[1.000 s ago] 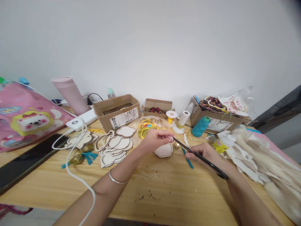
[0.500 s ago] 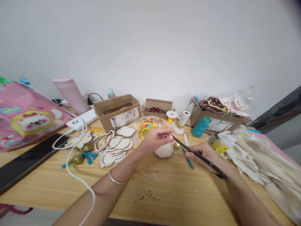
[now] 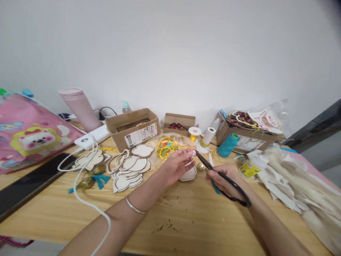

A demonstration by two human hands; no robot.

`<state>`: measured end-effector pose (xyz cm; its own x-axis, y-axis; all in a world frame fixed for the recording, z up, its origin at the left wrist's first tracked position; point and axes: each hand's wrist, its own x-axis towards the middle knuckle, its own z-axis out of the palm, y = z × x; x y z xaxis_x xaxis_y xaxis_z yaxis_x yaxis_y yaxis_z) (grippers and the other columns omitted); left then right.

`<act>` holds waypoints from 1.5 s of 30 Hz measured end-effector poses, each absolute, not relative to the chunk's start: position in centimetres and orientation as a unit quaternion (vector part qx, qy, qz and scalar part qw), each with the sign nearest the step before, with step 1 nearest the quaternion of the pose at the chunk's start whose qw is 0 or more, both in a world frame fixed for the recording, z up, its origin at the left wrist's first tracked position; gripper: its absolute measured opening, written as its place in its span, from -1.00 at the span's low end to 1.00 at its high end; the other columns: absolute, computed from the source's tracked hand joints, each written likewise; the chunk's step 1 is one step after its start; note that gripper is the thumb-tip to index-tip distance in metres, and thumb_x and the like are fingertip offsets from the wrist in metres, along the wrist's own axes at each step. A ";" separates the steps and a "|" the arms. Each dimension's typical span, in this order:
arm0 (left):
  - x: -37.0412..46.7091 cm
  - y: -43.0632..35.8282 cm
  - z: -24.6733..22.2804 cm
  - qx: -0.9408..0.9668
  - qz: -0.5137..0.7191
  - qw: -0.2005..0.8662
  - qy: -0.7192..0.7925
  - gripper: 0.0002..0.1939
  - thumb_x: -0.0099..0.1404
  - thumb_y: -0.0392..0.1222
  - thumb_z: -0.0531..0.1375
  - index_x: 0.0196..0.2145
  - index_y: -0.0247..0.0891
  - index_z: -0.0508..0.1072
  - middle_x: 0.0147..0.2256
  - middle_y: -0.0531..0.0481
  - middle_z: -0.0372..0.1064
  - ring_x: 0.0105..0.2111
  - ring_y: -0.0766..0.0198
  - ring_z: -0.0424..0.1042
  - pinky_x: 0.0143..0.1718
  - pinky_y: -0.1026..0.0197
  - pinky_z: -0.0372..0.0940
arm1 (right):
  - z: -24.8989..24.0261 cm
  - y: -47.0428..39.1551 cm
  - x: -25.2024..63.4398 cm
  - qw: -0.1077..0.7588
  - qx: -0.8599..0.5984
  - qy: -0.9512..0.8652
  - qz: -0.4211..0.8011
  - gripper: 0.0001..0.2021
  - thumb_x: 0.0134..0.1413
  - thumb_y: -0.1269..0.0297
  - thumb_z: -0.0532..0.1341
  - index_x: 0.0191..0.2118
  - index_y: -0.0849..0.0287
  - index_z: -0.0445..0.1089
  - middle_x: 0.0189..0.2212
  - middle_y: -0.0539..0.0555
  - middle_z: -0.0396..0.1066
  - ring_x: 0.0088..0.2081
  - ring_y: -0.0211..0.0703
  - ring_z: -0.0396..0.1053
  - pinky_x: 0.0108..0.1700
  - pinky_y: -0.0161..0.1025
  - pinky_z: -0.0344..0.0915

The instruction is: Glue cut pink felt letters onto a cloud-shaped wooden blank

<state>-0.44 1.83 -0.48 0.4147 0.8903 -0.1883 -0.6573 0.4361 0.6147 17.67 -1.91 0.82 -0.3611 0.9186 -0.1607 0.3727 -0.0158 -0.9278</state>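
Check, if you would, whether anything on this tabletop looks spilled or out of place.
Small dark scraps lie scattered on bare wood toward the near edge of the tabletop; they look odd because they resemble loose debris, not supplies.

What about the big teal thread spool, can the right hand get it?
Probably yes: the teal spool stands just beyond the right hand, with nothing tall between. But that hand holds the black scissors, so it may need to put them down first.
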 end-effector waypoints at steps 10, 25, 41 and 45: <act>-0.3 1.8 0.2 0.278 0.561 0.721 0.297 -0.83 -0.04 -0.36 0.32 -0.43 -0.34 0.44 -0.46 0.03 0.46 -0.45 0.43 0.42 -0.23 0.32 0.31 | 0.2 -1.7 17.3 0.266 -0.493 -0.671 0.485 -0.46 -0.11 -0.24 0.05 -0.51 0.25 0.26 -0.80 -0.18 -0.07 -0.76 -0.46 -0.12 -0.73 -0.41 -0.19; -0.9 2.3 -0.1 0.387 0.573 0.631 0.352 -0.71 -0.07 -0.20 0.34 -0.35 -0.32 0.45 -0.45 -0.04 0.50 -0.44 0.32 0.45 -0.33 0.26 0.31 | 1.0 -1.7 18.1 0.230 -0.441 -0.701 0.512 -0.35 -0.31 -0.35 0.10 -0.38 0.25 0.26 -0.64 -0.10 0.06 -0.65 -0.42 -0.03 -0.69 -0.41 -0.08; -0.9 2.0 0.6 0.413 0.562 0.576 0.427 -0.64 -0.07 -0.18 0.33 -0.26 -0.31 0.49 -0.47 -0.05 0.51 -0.44 0.26 0.47 -0.37 0.26 0.32 | 0.8 -2.0 17.5 0.258 -0.429 -0.737 0.455 -0.41 -0.05 -0.29 -0.07 -0.39 0.23 0.27 -0.65 -0.07 0.04 -0.63 -0.36 0.04 -0.62 -0.37 -0.02; -0.9 2.1 0.7 0.414 0.558 0.583 0.421 -0.63 -0.08 -0.18 0.33 -0.25 -0.33 0.48 -0.49 -0.04 0.51 -0.45 0.26 0.47 -0.38 0.26 0.33 | 0.6 -1.7 17.5 0.244 -0.462 -0.727 0.447 -0.44 -0.09 -0.29 -0.04 -0.58 0.19 0.17 -0.74 -0.10 -0.01 -0.69 -0.39 0.00 -0.68 -0.38 -0.10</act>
